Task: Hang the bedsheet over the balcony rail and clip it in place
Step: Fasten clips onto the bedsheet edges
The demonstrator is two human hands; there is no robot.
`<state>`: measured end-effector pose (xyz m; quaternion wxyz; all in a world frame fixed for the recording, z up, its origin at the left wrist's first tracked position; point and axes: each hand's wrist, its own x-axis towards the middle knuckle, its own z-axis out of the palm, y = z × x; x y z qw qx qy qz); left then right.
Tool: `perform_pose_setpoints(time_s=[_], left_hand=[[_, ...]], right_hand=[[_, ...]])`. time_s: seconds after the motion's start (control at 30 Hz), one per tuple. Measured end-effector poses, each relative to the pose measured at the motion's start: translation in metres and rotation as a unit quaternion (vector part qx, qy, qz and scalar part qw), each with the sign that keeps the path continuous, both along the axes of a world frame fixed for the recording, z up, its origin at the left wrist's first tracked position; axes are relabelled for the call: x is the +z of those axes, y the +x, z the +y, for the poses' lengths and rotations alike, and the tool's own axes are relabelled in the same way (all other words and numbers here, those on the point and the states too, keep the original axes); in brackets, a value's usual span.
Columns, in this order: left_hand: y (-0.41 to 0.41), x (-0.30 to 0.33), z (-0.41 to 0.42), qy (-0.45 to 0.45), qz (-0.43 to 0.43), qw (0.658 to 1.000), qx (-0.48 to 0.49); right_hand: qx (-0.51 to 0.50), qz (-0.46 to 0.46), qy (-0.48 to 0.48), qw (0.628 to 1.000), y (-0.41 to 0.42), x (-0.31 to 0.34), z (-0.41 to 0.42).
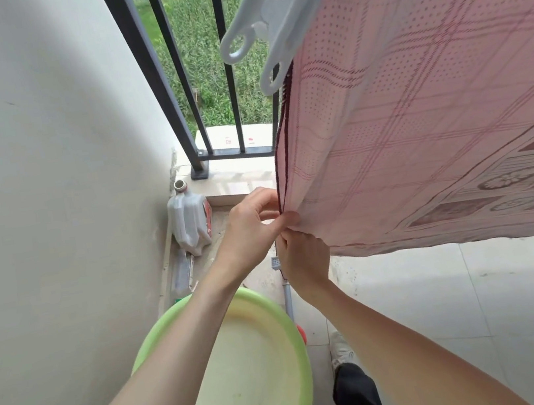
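The pink bedsheet fills the upper right of the frame, draped over the black railing and held by a white clip. Left hand and right hand both pinch its hanging edge at centre, above a green basin.

Thin woven cloth bedsheet, smooth white plastic clips, matt black metal railing, glossy green plastic basin.
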<state>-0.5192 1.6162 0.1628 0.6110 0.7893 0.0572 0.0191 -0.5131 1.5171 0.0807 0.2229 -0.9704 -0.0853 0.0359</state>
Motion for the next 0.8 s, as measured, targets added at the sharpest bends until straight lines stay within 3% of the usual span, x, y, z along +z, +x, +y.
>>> perform_pose_setpoints(time_s=[0.2,0.27,0.33,0.37,0.43,0.47,0.53,0.6,0.63,0.8], left_hand=[[0.005,-0.002,-0.005,0.032,-0.001,0.999,0.017],[0.006,-0.002,-0.001,0.038,0.003,0.999,0.039],[0.007,-0.002,0.005,0.038,0.004,0.997,0.068],[0.008,-0.001,0.007,0.041,0.008,0.996,0.074],[0.009,0.001,0.008,0.049,0.013,0.996,0.070],[0.009,0.002,0.008,0.053,0.013,0.996,0.064],[0.010,0.002,0.007,0.057,0.013,0.997,0.054],[0.011,0.001,0.008,0.079,0.004,0.996,0.039],[0.012,0.000,0.009,0.096,-0.001,0.995,0.032],[0.014,-0.005,0.010,0.113,0.005,0.993,0.034]], right_hand=[[0.002,0.000,0.057,0.998,-0.013,-0.003,-0.009],[-0.001,0.066,0.102,0.993,-0.009,0.000,-0.010],[-0.065,0.193,0.212,0.956,-0.007,0.005,-0.010],[-0.138,0.275,0.305,0.901,-0.007,0.008,-0.010],[-0.270,0.440,0.490,0.702,-0.015,0.010,-0.011],[-0.301,0.485,0.557,0.603,-0.021,0.009,-0.012],[-0.322,0.508,0.641,0.476,-0.029,0.007,-0.016],[-0.319,0.515,0.682,0.411,-0.034,0.009,-0.018],[-0.315,0.521,0.688,0.395,-0.035,0.011,-0.018],[-0.285,0.538,0.700,0.372,-0.033,0.022,-0.018]])
